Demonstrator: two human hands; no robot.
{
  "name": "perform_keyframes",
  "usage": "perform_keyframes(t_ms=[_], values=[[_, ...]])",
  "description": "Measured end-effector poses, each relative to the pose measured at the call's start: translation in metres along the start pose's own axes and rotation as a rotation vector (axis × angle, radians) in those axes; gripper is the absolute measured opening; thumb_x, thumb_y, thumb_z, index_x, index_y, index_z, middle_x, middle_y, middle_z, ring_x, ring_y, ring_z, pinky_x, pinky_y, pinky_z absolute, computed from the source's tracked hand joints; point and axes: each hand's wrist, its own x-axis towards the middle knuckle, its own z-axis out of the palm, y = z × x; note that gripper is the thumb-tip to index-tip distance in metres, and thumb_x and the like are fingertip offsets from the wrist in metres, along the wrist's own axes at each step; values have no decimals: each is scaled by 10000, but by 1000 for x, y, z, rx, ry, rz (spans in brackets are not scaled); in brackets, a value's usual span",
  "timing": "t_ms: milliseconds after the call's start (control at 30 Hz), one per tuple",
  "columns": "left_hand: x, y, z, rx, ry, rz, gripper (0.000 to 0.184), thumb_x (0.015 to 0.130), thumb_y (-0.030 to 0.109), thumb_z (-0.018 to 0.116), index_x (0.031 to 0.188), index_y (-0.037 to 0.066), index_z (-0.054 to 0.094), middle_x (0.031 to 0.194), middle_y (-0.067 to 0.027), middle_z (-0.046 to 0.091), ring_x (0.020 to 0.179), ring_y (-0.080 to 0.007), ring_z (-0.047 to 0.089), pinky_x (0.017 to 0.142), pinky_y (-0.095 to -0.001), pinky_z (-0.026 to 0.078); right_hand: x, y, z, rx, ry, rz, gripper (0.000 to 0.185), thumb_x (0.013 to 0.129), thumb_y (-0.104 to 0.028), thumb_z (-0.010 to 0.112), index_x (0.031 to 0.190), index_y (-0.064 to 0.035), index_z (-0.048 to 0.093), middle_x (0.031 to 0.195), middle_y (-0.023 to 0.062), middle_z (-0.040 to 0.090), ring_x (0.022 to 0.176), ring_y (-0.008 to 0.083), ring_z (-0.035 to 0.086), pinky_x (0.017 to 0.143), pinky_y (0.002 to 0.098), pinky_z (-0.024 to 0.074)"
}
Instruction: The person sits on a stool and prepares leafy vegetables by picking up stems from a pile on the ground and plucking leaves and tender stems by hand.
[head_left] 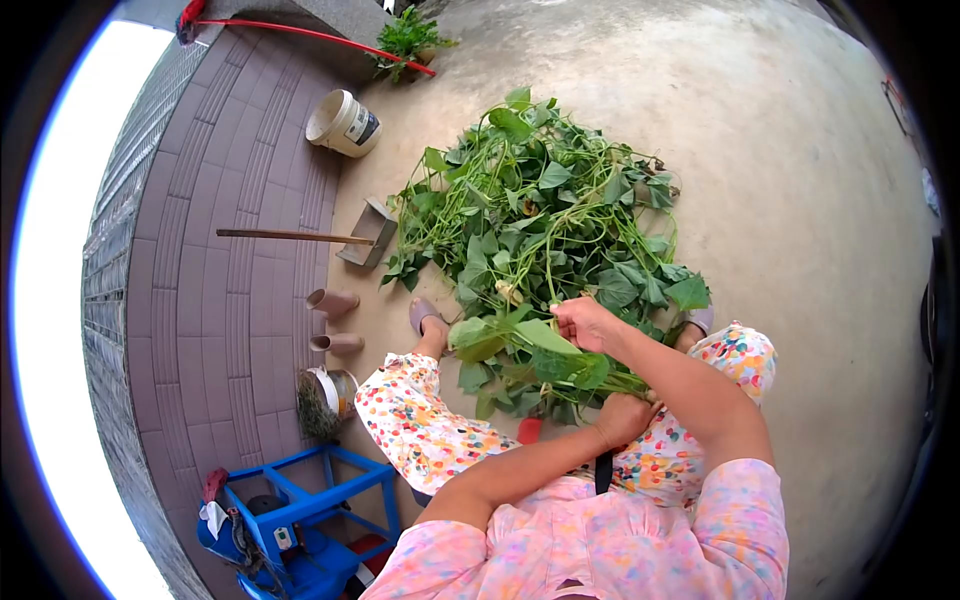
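A big heap of leafy green vines (520, 210), with long pale stems and broad leaves, lies on the floor in front of me between my feet. Close to my lap, my left hand (625, 418) is closed around a bunch of leafy stems (570, 368) whose leaves spread out to the left. My right hand (585, 325) sits above it at the near edge of the heap, its fingers pinched on a vine stem. The pinched end is partly hidden by the fingers.
Along the tiled wall at left stand a white bucket (345, 124), a long-handled dustpan (370, 235), a pair of boots (335, 304) and a tub with dry grass (335, 390). A blue metal frame (310, 505) is at lower left. A red-handled tool (320, 38) lies at the top.
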Motion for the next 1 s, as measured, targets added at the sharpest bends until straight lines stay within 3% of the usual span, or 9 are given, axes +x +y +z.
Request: perform_keyframes(t_ms=[67, 167, 300, 467, 567, 733, 833, 933, 1000], values=[[1, -5, -2, 53, -316, -198, 252, 815, 226, 455, 1020, 86, 497, 635, -127, 559, 581, -306, 558, 506, -416, 424, -6, -17, 9, 8, 78, -130, 154, 825, -182, 512, 829, -30, 538, 558, -4, 457, 434, 83, 389, 408, 232, 317], [0, 6, -23, -36, -416, -342, 258, 824, 255, 420, 999, 71, 466, 671, -138, 567, 604, -322, 561, 522, -425, 427, -51, -46, 28, -222, -46, -398, 209, 816, -203, 540, 823, 1, 585, 513, -34, 404, 428, 45, 346, 387, 208, 286], [-31, -18, -18, -25, -518, -297, 188, 814, 216, 413, 881, 56, 487, 700, -152, 570, 662, -343, 561, 555, -448, 427, -58, -54, 16, -418, -70, -731, 166, 801, -179, 558, 752, -21, 578, 538, -44, 422, 451, 27, 330, 411, 190, 272], [-36, 4, -65, 49, -649, -235, 162, 801, 195, 419, 802, 61, 510, 682, -162, 558, 678, -356, 554, 564, -448, 426, -43, -50, -12, -723, 243, -962, 177, 764, -136, 571, 729, 22, 500, 627, 50, 431, 580, 128, 382, 542, 273, 337], [-26, 20, -90, 33, -741, -269, 167, 801, 183, 437, 857, 65, 541, 726, -167, 568, 692, -347, 558, 576, -432, 436, -29, -44, -22, -785, 238, -987, 196, 774, -130, 554, 691, 19, 458, 625, 75, 385, 588, 153, 377, 564, 277, 342], [-9, 10, -135, -149, -184, -34, 254, 792, 147, 514, 1022, 46, 553, 730, -125, 580, 639, -297, 563, 561, -372, 450, -31, -53, -36, -1129, 300, -1034, 183, 769, -164, 522, 702, -5, 461, 688, 139, 472, 703, 319, 471, 644, 375, 382], [10, -1, -173, -174, 214, -127, 170, 797, 119, 527, 912, 10, 590, 766, -146, 587, 649, -289, 572, 575, -335, 465, -32, -56, -45, -1303, 310, -1044, 169, 775, -173, 516, 731, -15, 478, 723, 135, 488, 732, 316, 485, 662, 380, 395], [17, -24, -204, -151, 517, -341, 151, 799, 99, 553, 888, -18, 588, 720, -103, 581, 555, -148, 514, 520, -256, 420, -40, -60, -40, -1420, 252, -971, 160, 780, -178, 509, 746, -23, 490, 750, 135, 499, 755, 317, 493, 677, 386, 402], [20, -48, -216, -221, 660, -517, 200, 792, 117, 568, 935, -23, 564, 786, -89, 579, 655, -139, 516, 576, -237, 422, -48, -61, -35, -1476, 168, -893, 172, 782, -182, 512, 727, -20, 499, 755, 130, 504, 766, 314, 499, 681, 384, 405]])
